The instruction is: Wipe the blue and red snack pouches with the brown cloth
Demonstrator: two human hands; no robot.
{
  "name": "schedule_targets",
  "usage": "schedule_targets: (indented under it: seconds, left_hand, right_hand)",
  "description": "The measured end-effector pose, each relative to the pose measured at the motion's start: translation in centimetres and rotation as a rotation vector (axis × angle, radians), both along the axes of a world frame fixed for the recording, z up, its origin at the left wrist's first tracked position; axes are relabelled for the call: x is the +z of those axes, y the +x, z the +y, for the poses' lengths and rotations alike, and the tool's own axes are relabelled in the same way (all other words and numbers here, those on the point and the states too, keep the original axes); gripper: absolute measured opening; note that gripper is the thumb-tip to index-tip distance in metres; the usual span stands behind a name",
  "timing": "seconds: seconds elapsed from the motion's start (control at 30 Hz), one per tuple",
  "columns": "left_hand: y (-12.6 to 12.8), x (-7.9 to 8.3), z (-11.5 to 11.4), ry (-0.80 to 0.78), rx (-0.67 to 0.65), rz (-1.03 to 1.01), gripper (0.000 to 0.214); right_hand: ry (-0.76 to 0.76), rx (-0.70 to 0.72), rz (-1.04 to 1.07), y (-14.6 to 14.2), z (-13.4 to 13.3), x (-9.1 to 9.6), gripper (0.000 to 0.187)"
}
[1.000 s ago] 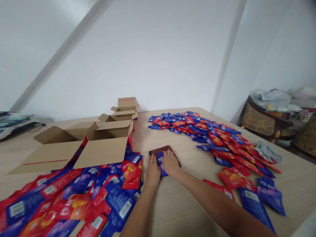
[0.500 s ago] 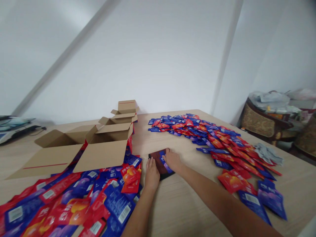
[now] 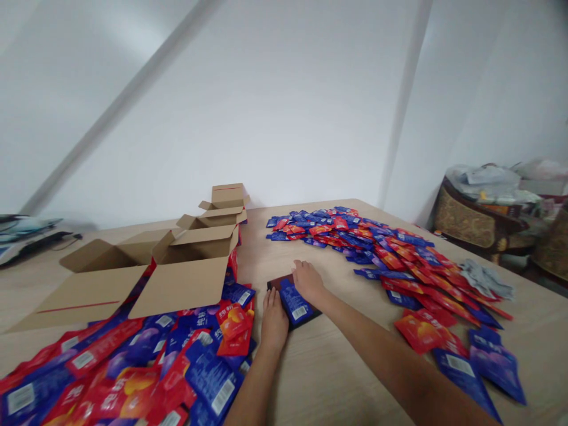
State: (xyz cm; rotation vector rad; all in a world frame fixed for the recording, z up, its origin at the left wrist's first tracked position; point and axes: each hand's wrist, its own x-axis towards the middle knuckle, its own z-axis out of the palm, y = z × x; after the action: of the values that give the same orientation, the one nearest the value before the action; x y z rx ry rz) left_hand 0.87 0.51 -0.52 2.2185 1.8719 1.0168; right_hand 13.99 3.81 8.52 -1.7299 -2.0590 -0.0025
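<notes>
A blue pouch (image 3: pixel 294 304) lies with its barcode side up on a dark brown, black-edged mat (image 3: pixel 306 319) on the table. My left hand (image 3: pixel 274 319) rests at the mat's left side, fingers stretched forward beside the pouch's left edge. At the pouch's upper right, my right hand (image 3: pixel 309 283) is laid over the mat's far edge with its fingers extended; its palm side is hidden. Close to my left forearm spreads a heap of red and blue pouches (image 3: pixel 213 367). Another long pile of pouches (image 3: pixel 377 242) runs along the right of the table.
Several open cardboard boxes (image 3: pixel 186 287) stand in a row on the left, flaps spread. A grey cloth (image 3: pixel 486 278) lies by the right pile. Beyond the table's right edge is a patterned chair (image 3: pixel 465 222) piled with bags. A device (image 3: pixel 31 236) sits at far left.
The pouch, earlier partly lifted at my right fingers, now lies flatter with its barcode visible. My right hand has shifted slightly and its fingers have straightened. My left hand stays by the mat.
</notes>
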Motion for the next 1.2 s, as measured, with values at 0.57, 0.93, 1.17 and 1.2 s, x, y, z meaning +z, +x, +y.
schedule_targets:
  seconds: [0.57, 0.93, 1.17, 1.2]
  left_hand:
    - [0.0, 0.0, -0.4, -0.007, -0.041, -0.014, 0.056]
    - [0.1, -0.9, 0.2, 0.051, -0.073, -0.106, 0.053]
    - [0.0, -0.5, 0.2, 0.003, -0.035, -0.175, 0.042]
    - [-0.1, -0.3, 0.3, -0.006, -0.023, -0.214, 0.04]
  right_hand:
    - [-0.177, -0.102, 0.079, 3.0, 1.7, -4.8, 0.029]
    - [-0.247, 0.175, 0.34, -1.8, 3.0, -2.1, 0.036]
    - [-0.145, -0.116, 0.168, 7.2, 7.4, -1.8, 0.041]
    - [-0.136, -0.168, 0.134, 9.0, 7.8, -2.3, 0.041]
